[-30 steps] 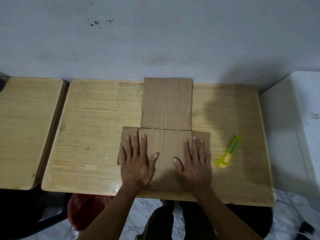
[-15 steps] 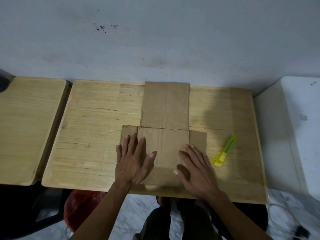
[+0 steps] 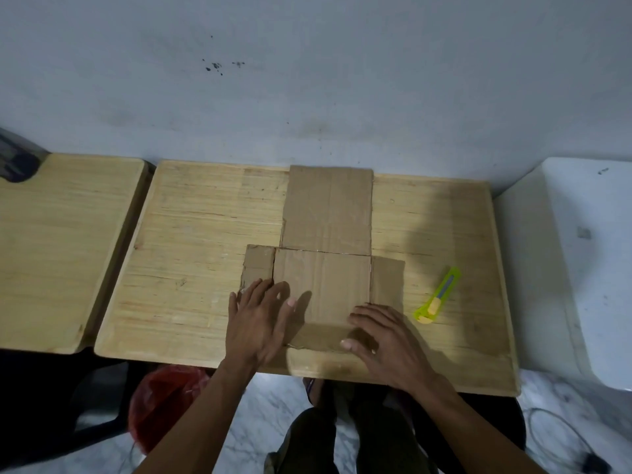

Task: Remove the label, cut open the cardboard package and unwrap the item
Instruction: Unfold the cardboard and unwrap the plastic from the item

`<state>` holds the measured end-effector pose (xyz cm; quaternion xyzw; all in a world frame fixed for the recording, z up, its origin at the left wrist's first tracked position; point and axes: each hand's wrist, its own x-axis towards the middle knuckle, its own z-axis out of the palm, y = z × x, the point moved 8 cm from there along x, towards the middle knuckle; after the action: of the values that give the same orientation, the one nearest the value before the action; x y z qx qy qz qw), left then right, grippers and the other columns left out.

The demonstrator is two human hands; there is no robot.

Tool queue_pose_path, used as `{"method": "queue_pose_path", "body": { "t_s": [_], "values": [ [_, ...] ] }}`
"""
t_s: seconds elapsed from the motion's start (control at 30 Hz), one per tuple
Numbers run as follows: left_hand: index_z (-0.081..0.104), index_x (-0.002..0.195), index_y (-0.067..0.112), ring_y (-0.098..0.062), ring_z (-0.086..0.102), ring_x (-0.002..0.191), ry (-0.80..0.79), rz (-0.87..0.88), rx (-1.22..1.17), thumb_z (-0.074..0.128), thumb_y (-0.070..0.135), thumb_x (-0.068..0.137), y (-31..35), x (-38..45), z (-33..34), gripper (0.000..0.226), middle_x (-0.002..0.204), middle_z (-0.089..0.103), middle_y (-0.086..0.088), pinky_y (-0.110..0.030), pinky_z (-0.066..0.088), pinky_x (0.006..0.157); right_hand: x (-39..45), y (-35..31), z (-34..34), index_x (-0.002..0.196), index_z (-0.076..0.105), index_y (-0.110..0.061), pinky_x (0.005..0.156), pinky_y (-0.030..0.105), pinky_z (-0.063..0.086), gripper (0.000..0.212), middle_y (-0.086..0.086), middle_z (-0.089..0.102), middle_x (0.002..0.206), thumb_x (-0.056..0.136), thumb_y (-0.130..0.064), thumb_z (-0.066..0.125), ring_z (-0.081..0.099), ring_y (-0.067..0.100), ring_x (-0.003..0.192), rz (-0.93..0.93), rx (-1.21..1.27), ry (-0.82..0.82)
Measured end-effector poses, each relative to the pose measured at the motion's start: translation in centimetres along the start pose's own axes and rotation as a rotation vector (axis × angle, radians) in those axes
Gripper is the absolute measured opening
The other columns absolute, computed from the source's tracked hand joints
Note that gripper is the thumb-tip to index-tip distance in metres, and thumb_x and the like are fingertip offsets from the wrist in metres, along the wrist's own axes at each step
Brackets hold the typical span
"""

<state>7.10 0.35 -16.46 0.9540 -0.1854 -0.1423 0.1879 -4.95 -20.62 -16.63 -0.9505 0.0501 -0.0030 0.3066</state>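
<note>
A person's two hands rest on a flattened cardboard package (image 3: 323, 285) spread on a wooden table (image 3: 191, 268), a pose that looks meant to hold the sheet flat. The left hand (image 3: 258, 319) lies palm down over the near left corner, fingers straight and released, their tips touching the small left flap, apparently pinning that side. The right hand (image 3: 383, 340) rests at the near right edge, fingers loosely bent and gripping nothing, the thumb near the lower border as if about to lift or slide the sheet. Just right of the right fingertips lies a yellow-green box cutter (image 3: 437, 295), set down within reach, apart from the cardboard. Beyond both sets of fingertips the sheet runs on as a long panel to the grey wall (image 3: 307, 80). No label or wrapped item is visible, so whether unwrapping remains cannot be told.
</note>
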Motion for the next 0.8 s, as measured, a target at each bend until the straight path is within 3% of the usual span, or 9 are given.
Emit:
{"method": "queue_pose_path", "body": {
  "t_s": [0.2,0.3,0.4,0.53,0.7,0.8],
  "values": [
    [0.063,0.125,0.025,-0.019,0.05,0.131,0.055,-0.04,0.068,0.011,0.062,0.1,0.4,1.7,-0.3,0.068,0.132,0.063,0.003,-0.055,0.032,0.112,0.2,-0.7,0.4,0.124,0.066,-0.026,0.111,0.03,0.034,0.077,-0.01,0.061,0.131,0.074,-0.083,0.055,0.048,0.01,0.129,-0.054,-0.063,-0.029],
    [0.062,0.125,0.026,-0.018,0.049,0.131,0.047,-0.032,0.063,0.01,0.065,0.098,0.5,1.9,-0.4,0.071,0.133,0.063,0.004,-0.053,0.035,0.109,0.0,-0.8,0.9,0.119,0.069,-0.025,0.112,0.029,0.029,0.068,-0.009,0.063,0.129,0.078,-0.077,0.057,0.051,0.014,0.128,-0.105,-0.134,-0.043],
    [0.06,0.129,0.028,-0.016,0.046,0.135,0.038,-0.028,0.028,0.011,0.071,0.096,0.3,1.6,-0.6,0.073,0.136,0.061,0.006,-0.055,0.033,0.111,0.3,-0.9,0.8,0.115,0.07,-0.024,0.108,0.035,0.037,0.052,-0.008,0.065,0.126,0.083,-0.063,0.06,0.053,0.014,0.126,-0.101,-0.133,-0.025],
    [0.057,0.129,0.028,-0.018,0.047,0.134,0.047,-0.054,-0.029,0.011,0.073,0.095,0.0,1.7,-0.6,0.073,0.135,0.061,0.004,-0.058,0.033,0.11,1.3,-0.4,-0.2,0.117,0.069,-0.023,0.102,0.021,0.036,0.048,-0.008,0.066,0.123,0.089,-0.059,0.055,0.055,0.01,0.119,0.059,-0.011,0.04],
    [0.039,0.143,0.021,-0.028,0.033,0.144,0.084,-0.13,-0.002,0.015,0.069,0.096,0.1,2.6,-0.2,0.072,0.155,0.037,-0.007,-0.061,0.028,0.114,2.6,0.4,-0.5,0.129,0.057,-0.023,0.104,0.041,0.042,0.051,-0.007,0.056,0.132,0.09,-0.056,0.055,0.046,0.015,0.127,0.214,0.029,0.159],
    [0.027,0.152,0.021,-0.029,0.025,0.148,0.083,-0.133,0.01,0.011,0.07,0.095,0.4,3.0,0.1,0.077,0.16,0.028,-0.007,-0.065,0.023,0.115,2.5,0.7,-0.2,0.136,0.051,-0.021,0.104,0.046,0.043,0.06,-0.001,0.05,0.137,0.09,-0.061,0.051,0.044,0.021,0.13,0.322,0.004,0.237]
  ]
}}
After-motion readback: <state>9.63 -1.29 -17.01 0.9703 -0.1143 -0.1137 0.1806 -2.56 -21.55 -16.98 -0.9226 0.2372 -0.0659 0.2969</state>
